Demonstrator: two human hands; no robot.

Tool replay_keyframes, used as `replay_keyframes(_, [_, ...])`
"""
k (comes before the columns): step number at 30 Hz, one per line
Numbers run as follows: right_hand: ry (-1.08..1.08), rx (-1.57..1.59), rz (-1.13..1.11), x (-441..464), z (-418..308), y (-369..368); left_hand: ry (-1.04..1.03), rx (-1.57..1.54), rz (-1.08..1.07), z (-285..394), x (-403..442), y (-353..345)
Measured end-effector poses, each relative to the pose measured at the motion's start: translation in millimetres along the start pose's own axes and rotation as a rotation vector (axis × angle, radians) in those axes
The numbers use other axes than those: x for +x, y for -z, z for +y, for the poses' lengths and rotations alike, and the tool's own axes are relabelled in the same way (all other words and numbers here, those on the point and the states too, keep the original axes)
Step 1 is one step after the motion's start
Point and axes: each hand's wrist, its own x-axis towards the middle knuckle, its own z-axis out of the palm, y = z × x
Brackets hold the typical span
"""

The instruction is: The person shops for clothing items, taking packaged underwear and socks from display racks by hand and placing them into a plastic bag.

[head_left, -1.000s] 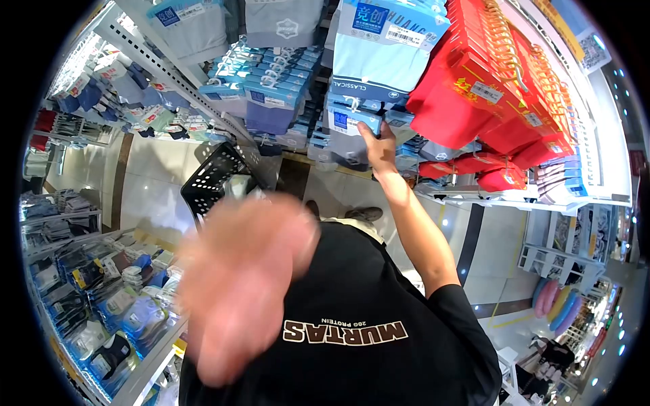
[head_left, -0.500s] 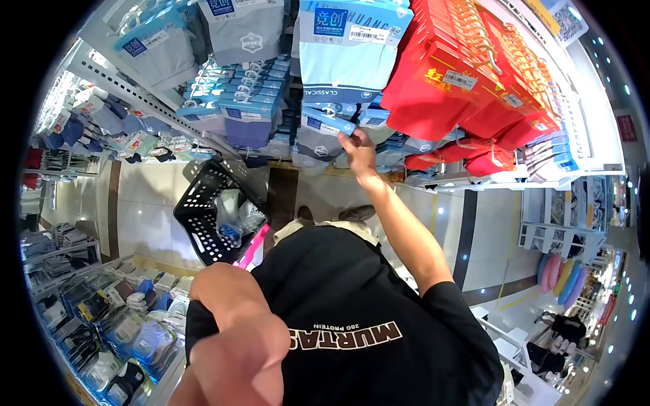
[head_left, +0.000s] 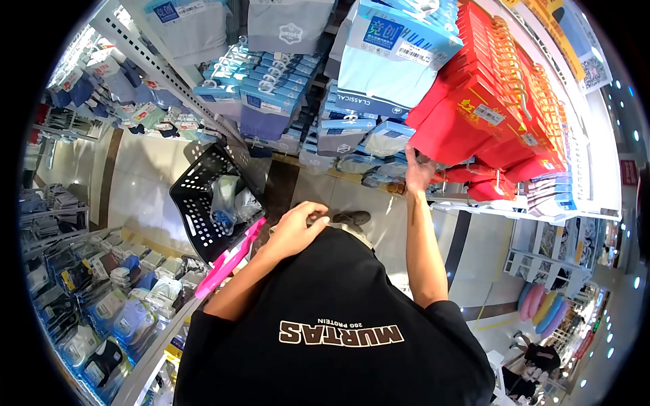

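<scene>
From where I stand, the display rack [head_left: 154, 64] is the biggest thing here, and it looks well stocked: red packs [head_left: 474, 125] hang thick on gold hooks at its right, a large light-blue pack [head_left: 382, 64] fronts the row beside them, and smaller blue-topped packs hang lower down. Next comes the black basket [head_left: 195, 196], down to the left of the person's feet with a pink handle [head_left: 230, 264] rising toward the left arm; some clear plastic bags [head_left: 230, 203] lie inside, so I'd judge something is already gathered, though what the bags contain is hard to make out. At the rack, I see no pack clearly off its hook, so any choosing there looks unfinished. The right arm [head_left: 426, 250] stretches forward, nearly straight, while the left forearm [head_left: 254, 284] bends across the front of the black shirt [head_left: 325, 291]. At the end of that reach, the right hand [head_left: 420, 174] points upward under the red packs, just beside a small light-blue pack [head_left: 389, 137]; its fingers are partly lost in the goods, and I cannot tell whether they grip anything. The left hand [head_left: 298, 231] sits at the waist, loosely curled, seemingly holding nothing.
</scene>
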Motion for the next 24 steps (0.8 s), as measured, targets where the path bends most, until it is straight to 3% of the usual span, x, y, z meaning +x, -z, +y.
replay_keyframes(2, [-0.033,-0.070,-0.129,11.2,3.9,2.8,-0.017,-0.028,-0.071,2.2,0.5,-0.4])
replay_keyframes(5, [-0.056,-0.062,-0.043,15.1,15.8,-0.8,-0.068,0.014,-0.042,14.1,8.3,4.1])
replay_keyframes(9, [-0.101,0.068,-0.088,3.3,16.4,-1.8,-0.140,0.101,0.035,17.4,24.2,9.4])
replay_keyframes(12, [-0.187,0.034,-0.109,0.7,17.1,5.8,-0.084,0.060,0.016,17.3,27.5,7.2])
replay_keyframes(21, [-0.082,0.134,-0.138,-0.6,-7.7,-1.8,-0.092,-0.019,-0.092,20.7,28.5,-11.7])
replay_keyframes(24, [-0.288,-0.043,-0.197,-4.4,0.3,4.3,-0.108,-0.028,-0.074,21.3,29.5,-13.4])
